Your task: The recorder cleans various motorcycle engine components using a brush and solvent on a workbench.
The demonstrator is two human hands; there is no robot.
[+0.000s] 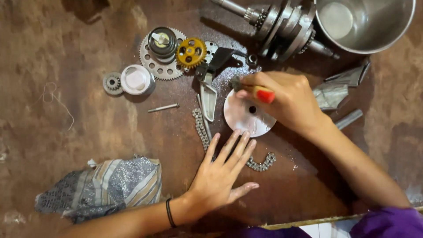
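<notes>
Red-tipped brush [253,89] gripped in right hand [288,102], over round metal disc [246,115]. Left hand [219,175] open, flat, fingertips touching disc edge, lying across chain [202,128] on table [88,119].

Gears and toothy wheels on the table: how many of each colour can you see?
Silver gears: 2, the big sprocket and the small gear
Yellow gears: 1, the yellow gear
Total: 3
The crankshaft may carry more teeth, too unclear to count.
</notes>
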